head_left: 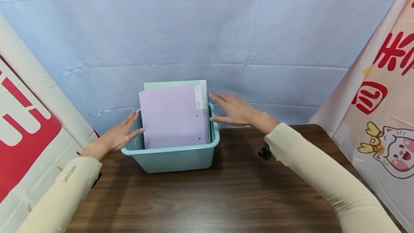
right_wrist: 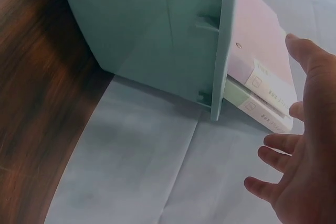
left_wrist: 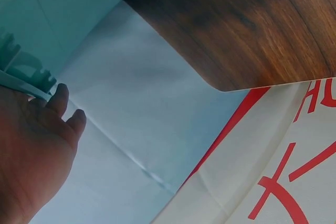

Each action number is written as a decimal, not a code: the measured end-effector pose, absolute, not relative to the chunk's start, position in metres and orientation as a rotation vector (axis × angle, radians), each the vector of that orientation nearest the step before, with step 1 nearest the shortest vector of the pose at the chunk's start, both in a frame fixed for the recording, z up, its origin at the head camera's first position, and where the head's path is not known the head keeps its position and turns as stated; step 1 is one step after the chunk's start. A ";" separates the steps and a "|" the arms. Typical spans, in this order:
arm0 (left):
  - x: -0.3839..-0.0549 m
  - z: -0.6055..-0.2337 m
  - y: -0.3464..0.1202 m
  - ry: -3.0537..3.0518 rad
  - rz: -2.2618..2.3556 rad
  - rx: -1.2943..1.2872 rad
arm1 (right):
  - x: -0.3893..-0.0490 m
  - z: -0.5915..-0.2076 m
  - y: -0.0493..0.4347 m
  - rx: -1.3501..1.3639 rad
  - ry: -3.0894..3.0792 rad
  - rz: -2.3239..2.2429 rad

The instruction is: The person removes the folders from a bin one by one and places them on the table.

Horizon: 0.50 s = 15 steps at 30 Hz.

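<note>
A blue-green plastic basin [head_left: 181,163] stands on the table with two binders upright in it, their tops rising above the rim. The purple binder [head_left: 174,118] is in front; behind it a pale green binder [head_left: 171,85] shows only along its top and right side. My left hand [head_left: 116,136] is at the basin's left rim, fingers extended and thumb apart, overlapping the rim in the head view. In the left wrist view its fingertips lie right by the rim [left_wrist: 23,83]. To the right of the binders, my right hand [head_left: 237,110] has its fingers spread and holds nothing.
The dark wooden table [head_left: 200,197] extends in front of the basin and to its right. A light blue cloth backdrop [head_left: 207,31] hangs close behind. Printed banners, one red and white [head_left: 26,136] and one with a cartoon cat [head_left: 388,118], flank the table.
</note>
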<state>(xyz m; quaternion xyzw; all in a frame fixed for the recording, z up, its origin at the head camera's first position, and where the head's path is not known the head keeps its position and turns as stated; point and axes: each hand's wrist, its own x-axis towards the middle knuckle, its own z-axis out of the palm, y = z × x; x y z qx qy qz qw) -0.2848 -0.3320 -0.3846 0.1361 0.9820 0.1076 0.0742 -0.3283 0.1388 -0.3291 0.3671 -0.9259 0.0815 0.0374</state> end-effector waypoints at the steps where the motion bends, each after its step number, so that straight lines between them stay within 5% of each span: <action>1: -0.285 -0.384 -0.332 2.948 0.324 0.407 | -0.328 -0.329 0.138 1.125 -2.848 0.269; 15: -0.286 -0.385 -0.332 2.955 0.334 0.428 | -0.334 -0.334 0.117 1.094 -2.898 0.327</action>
